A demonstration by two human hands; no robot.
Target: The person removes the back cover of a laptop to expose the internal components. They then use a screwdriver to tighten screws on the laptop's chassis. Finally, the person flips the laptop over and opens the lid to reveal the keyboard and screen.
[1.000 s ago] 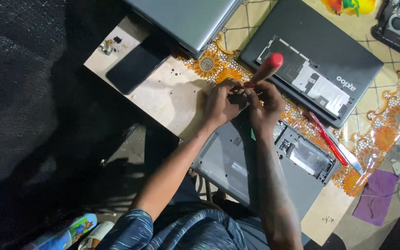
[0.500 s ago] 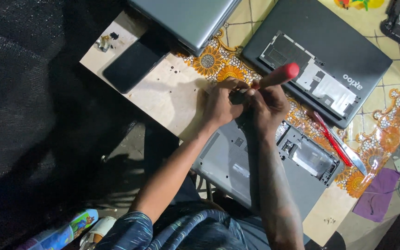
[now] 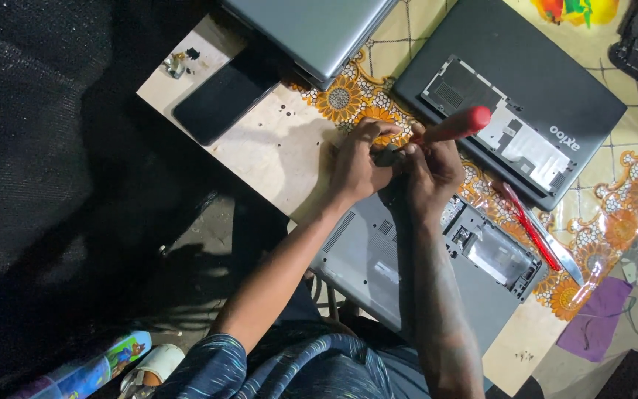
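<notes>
My right hand [image 3: 433,171] grips a screwdriver with a red handle [image 3: 455,124], its tip pointing down toward a grey laptop [image 3: 407,270] lying bottom-up at the table's near edge. My left hand [image 3: 356,162] sits close against the right one, fingers pinching a small dark part [image 3: 387,155] at the screwdriver's tip. The laptop has an open bay [image 3: 492,251] in its underside, to the right of my hands.
A dark laptop [image 3: 511,96] lies bottom-up further back with its panel removed. A silver laptop [image 3: 311,29] and a black phone [image 3: 223,100] lie at the back left. Small screws [image 3: 175,65] sit near the table corner. A red-handled tool [image 3: 529,225] rests on the patterned cloth [image 3: 348,96].
The red screwdriver handle has tipped further to the right and lower. Both hands stay together over the grey laptop's far edge.
</notes>
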